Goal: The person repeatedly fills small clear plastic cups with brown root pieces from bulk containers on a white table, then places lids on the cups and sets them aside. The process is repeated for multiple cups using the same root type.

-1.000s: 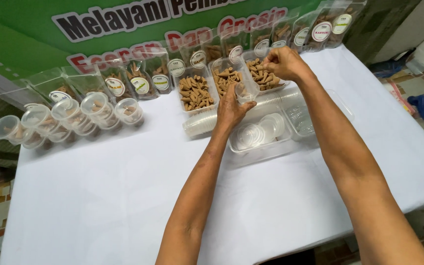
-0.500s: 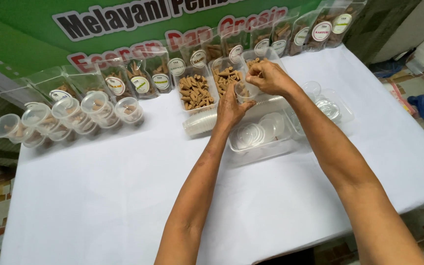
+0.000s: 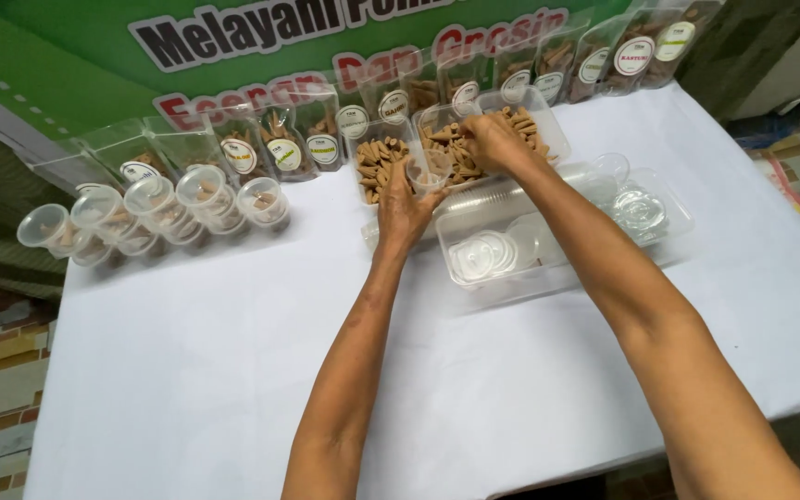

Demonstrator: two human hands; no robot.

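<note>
My left hand (image 3: 402, 208) holds a small clear plastic cup (image 3: 426, 169) upright in front of three clear trays of brown cone-shaped pieces. The left tray (image 3: 369, 165), middle tray (image 3: 444, 139) and right tray (image 3: 535, 120) stand side by side at the table's far edge. Just right of the cup, my right hand (image 3: 493, 143) hovers over the middle tray with its fingers bunched on a few brown cones.
A clear box (image 3: 567, 245) with round lids lies just in front of the trays, with a stack of empty cups (image 3: 502, 199) along its far side. Several lidded filled cups (image 3: 145, 208) stand at the left. Labelled pouches (image 3: 280, 139) line the back under a green banner.
My right hand has moved left from the right tray to the middle tray, beside the cup. My left hand has stayed in place.
</note>
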